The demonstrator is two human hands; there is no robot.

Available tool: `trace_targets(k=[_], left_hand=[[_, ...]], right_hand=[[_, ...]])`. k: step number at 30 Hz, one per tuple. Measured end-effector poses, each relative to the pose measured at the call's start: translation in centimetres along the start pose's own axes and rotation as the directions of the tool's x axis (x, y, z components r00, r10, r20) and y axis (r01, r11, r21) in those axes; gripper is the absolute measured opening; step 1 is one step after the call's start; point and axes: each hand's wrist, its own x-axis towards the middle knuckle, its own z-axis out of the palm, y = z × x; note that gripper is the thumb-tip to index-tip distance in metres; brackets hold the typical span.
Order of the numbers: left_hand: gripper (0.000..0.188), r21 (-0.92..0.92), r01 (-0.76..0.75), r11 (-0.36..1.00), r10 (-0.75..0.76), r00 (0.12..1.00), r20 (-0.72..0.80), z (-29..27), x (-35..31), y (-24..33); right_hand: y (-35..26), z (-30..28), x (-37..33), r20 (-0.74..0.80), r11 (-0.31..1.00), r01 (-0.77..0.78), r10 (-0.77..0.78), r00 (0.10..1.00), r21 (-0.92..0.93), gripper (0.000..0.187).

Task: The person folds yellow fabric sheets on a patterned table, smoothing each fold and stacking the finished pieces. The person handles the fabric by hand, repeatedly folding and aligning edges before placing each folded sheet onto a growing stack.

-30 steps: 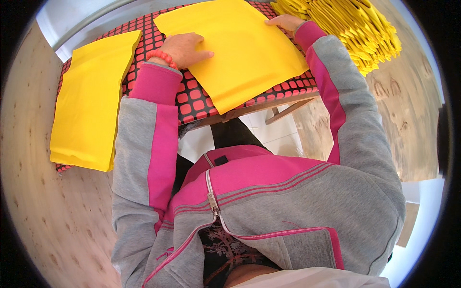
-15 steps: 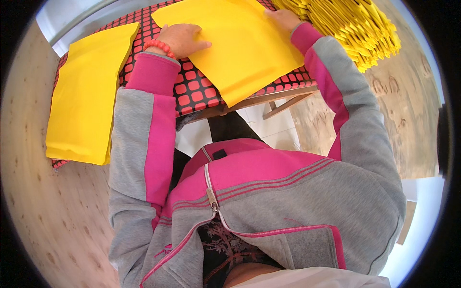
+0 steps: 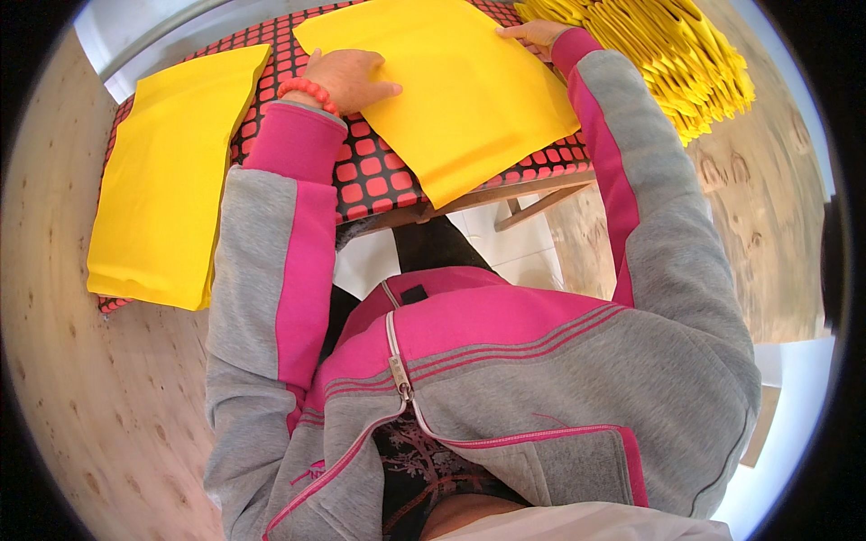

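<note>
Fabric's taking up most of this table: one big bright-yellow, four-cornered, cloth-looking piece (image 3: pixel 460 99) is lying flat in the middle, turned at an angle so a corner is pointing at the wearer and reaching the near edge. Left hand (image 3: pixel 350 79), the one with the coral-red beaded bracelet (image 3: pixel 308 92), is resting on its left side, thumb spread from loosely bent fingers and gripping nothing, probably there to steady it. Right hand (image 3: pixel 534 36) is sitting at the far right edge, thumb side over the yellow; can't tell if the fingers are actually pinching it. A smooth yellow rectangular bundle (image 3: pixel 171 180) is lying off to the left, and a thick pile of folded yellow pieces (image 3: pixel 672 68) is sitting by the right arm, so I'm guessing both are parked within easy reach. Underneath, a black tablecloth with rounded red squares (image 3: pixel 368 171) is covering the wooden table (image 3: pixel 541 203). White floor tiles (image 3: pixel 519 243) are showing below, with knotty, plywood-looking boards (image 3: pixel 99 406) flanking both sides.
</note>
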Motion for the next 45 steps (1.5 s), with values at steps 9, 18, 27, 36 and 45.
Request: trace_targets(k=[9,18,27,36,45], left_hand=[[0.062,0.053,0.002,0.999,-0.003,1.0,0.015,-0.1,-0.2,-0.1],[0.064,0.183,0.092,0.979,-0.039,0.96,-0.276,-1.4,-1.4,0.5],[0.063,0.078,0.155,0.985,-0.11,0.906,-0.409,-2.4,-8.1,4.6],[0.054,0.222,0.016,0.975,0.101,0.859,-0.502,-1.4,-11.0,21.0],[0.018,0.451,0.188,0.873,-0.037,0.946,-0.323,2.6,-5.4,20.6]], right_hand=[[-1.1,0.2,2.6,0.076,0.988,0.038,-0.027,0.997,-0.152,0.052],[0.2,2.1,2.9,-0.008,0.897,-0.079,0.091,0.996,0.435,0.046],[0.2,7.9,-5.8,0.043,0.657,0.028,-0.092,0.995,0.754,0.037],[3.2,12.2,-9.3,0.215,0.419,-0.108,-0.219,0.952,0.901,0.032],[1.9,15.4,-13.9,-0.119,0.421,0.207,-0.227,0.967,0.883,0.039]])
